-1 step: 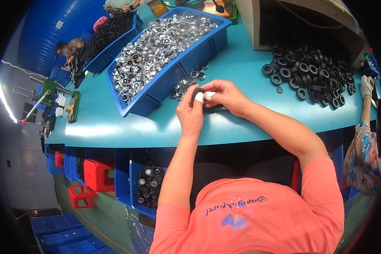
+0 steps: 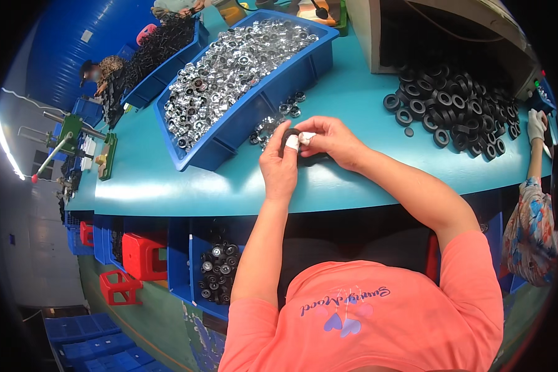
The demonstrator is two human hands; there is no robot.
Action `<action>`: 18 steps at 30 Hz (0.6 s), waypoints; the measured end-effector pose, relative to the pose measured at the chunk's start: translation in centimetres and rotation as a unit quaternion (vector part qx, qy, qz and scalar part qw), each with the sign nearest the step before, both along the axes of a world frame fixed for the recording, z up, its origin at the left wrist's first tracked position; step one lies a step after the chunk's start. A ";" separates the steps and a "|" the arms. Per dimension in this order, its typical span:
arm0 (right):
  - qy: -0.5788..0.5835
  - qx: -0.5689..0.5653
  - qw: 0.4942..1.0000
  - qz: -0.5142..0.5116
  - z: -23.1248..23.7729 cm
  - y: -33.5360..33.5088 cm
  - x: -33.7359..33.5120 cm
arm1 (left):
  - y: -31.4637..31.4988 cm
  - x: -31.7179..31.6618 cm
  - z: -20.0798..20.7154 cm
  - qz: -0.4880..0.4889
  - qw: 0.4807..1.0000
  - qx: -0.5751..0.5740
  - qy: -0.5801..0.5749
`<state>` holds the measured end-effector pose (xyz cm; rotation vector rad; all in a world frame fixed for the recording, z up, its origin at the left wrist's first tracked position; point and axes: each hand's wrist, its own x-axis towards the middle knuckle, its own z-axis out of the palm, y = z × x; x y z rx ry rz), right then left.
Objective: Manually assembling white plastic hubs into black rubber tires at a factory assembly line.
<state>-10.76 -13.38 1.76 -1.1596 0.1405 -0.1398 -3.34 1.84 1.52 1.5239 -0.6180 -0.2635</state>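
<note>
Over the front of the teal table, my left hand (image 2: 279, 166) and my right hand (image 2: 338, 144) meet with fingers closed around a black rubber ring (image 2: 286, 137). White coverings wrap both thumb tips, which press together at the ring's side. My fingers hide much of the ring, and I cannot tell if a part sits inside it. Something dark (image 2: 317, 157) shows just under my right hand. Beyond my hands lie loose silver hubs (image 2: 264, 128), beside a blue bin (image 2: 263, 102) heaped with shiny hubs (image 2: 235, 71).
A pile of black rings (image 2: 456, 108) spreads at the right, before a grey housing (image 2: 373, 37). At the right edge is another person's gloved hand (image 2: 537, 127). A green hand press (image 2: 74, 137) stands far left. Below the table are a bin of wheels (image 2: 219, 270) and red stools (image 2: 144, 255).
</note>
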 end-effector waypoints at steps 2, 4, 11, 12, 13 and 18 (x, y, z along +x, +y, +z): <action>0.006 0.029 1.000 0.005 0.1 -0.5 0.1 | -0.5 -0.9 0.4 -0.038 0.998 -0.046 0.018; 0.003 0.057 0.998 0.011 0.7 -0.7 0.0 | -0.5 -0.9 0.1 -0.085 0.994 -0.064 0.019; 0.036 -0.021 0.999 -0.004 0.4 -0.7 0.0 | -0.7 -1.4 0.2 -0.058 0.997 0.017 -0.038; 0.040 -0.038 0.998 -0.015 0.1 -0.7 0.1 | -0.7 -1.3 -0.1 -0.041 0.992 0.050 -0.109; 0.044 -0.055 0.997 -0.026 -0.4 -0.7 0.4 | -0.7 -1.1 -0.5 -0.024 0.980 0.083 -0.179; 0.105 -0.162 0.979 -0.063 0.3 -0.3 0.5 | -0.8 -1.5 -0.7 0.029 0.920 0.190 -0.341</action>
